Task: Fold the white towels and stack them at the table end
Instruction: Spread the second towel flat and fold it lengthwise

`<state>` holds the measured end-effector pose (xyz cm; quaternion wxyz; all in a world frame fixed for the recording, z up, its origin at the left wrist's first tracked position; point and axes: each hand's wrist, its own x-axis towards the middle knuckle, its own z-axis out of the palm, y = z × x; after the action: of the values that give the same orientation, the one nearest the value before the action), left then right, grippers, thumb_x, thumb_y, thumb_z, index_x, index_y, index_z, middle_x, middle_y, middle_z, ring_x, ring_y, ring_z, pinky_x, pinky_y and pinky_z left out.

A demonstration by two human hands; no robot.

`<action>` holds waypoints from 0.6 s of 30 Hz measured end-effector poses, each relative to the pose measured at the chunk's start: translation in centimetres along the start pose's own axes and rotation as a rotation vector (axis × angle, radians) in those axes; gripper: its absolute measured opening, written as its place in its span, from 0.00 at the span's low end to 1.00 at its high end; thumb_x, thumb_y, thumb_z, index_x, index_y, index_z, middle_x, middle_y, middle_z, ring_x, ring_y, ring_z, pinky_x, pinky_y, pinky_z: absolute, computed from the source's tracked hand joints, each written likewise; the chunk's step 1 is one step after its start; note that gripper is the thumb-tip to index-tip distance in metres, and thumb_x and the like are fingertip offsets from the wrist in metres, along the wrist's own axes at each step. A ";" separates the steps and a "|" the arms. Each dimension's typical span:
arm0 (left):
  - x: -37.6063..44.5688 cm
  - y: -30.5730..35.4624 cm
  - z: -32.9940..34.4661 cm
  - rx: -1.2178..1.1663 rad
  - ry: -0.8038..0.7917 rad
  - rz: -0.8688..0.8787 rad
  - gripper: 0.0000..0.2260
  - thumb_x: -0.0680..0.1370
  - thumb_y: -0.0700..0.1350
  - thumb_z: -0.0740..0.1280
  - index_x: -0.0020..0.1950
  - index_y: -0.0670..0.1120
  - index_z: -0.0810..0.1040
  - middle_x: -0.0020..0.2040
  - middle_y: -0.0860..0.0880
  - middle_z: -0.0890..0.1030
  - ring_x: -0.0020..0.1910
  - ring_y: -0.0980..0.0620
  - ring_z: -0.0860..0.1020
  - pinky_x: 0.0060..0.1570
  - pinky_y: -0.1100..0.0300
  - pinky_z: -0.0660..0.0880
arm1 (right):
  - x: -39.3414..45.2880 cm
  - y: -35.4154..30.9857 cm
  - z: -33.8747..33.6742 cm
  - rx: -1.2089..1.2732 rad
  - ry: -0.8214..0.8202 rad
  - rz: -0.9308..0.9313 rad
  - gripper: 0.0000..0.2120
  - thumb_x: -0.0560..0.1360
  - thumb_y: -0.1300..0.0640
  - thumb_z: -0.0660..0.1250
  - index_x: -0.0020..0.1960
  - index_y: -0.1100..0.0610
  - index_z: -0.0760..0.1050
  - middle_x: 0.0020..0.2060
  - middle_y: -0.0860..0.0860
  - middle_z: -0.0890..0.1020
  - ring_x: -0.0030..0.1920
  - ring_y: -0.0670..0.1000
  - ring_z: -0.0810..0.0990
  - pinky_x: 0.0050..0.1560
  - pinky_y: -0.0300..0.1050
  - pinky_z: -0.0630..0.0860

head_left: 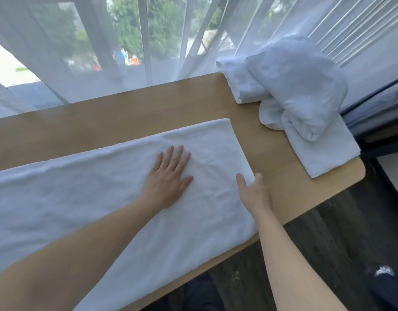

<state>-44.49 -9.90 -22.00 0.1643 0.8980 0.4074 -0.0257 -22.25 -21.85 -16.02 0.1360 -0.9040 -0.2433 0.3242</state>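
A long white towel (86,198), folded lengthwise, lies across the wooden table (130,113) and reaches the near edge. My left hand (169,176) rests flat on it, fingers spread, holding nothing. My right hand (254,189) pinches the towel's right edge between thumb and fingers. At the table's right end lies a folded white towel (243,86) by the window. Beside it, a loosely bunched white towel (299,90) sits on top of another folded towel (323,151).
Sheer white curtains (104,52) hang along the table's far side in front of a window. The table's rounded right corner (359,173) ends above a dark wood floor (317,254). A dark frame stands at the far right.
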 end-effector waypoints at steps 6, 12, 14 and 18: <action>3.5 -2.2 -1.4 0.061 0.024 -0.083 0.32 0.81 0.64 0.43 0.83 0.52 0.46 0.83 0.49 0.44 0.82 0.45 0.42 0.78 0.46 0.38 | 2.3 0.9 -0.7 -0.212 -0.014 -0.139 0.22 0.81 0.36 0.53 0.59 0.54 0.70 0.51 0.53 0.80 0.49 0.57 0.79 0.50 0.56 0.77; 5.1 -1.3 -1.7 0.060 0.013 -0.107 0.31 0.82 0.63 0.42 0.83 0.53 0.45 0.83 0.49 0.46 0.82 0.45 0.44 0.79 0.47 0.39 | 2.7 1.4 0.2 -0.224 0.092 -0.170 0.17 0.82 0.37 0.51 0.51 0.51 0.67 0.41 0.50 0.78 0.39 0.53 0.76 0.39 0.51 0.73; 5.7 -1.4 -1.9 0.048 0.038 -0.124 0.31 0.82 0.63 0.43 0.83 0.52 0.46 0.83 0.49 0.48 0.82 0.45 0.46 0.79 0.48 0.41 | 3.2 0.9 -0.4 -0.219 0.094 -0.260 0.18 0.82 0.36 0.51 0.51 0.50 0.67 0.39 0.46 0.77 0.37 0.48 0.75 0.33 0.47 0.68; 7.0 -1.7 -2.4 0.006 0.080 -0.170 0.32 0.82 0.62 0.44 0.83 0.49 0.49 0.83 0.48 0.51 0.82 0.45 0.49 0.79 0.49 0.44 | 4.5 -0.1 -2.3 -0.132 0.232 -0.400 0.18 0.81 0.35 0.52 0.45 0.49 0.64 0.32 0.46 0.74 0.32 0.48 0.73 0.29 0.45 0.63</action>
<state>-41.30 -3.01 -21.47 0.1423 0.8610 0.4882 -0.0049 -17.73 -19.63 -16.56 0.1653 -0.8759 -0.4210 0.1679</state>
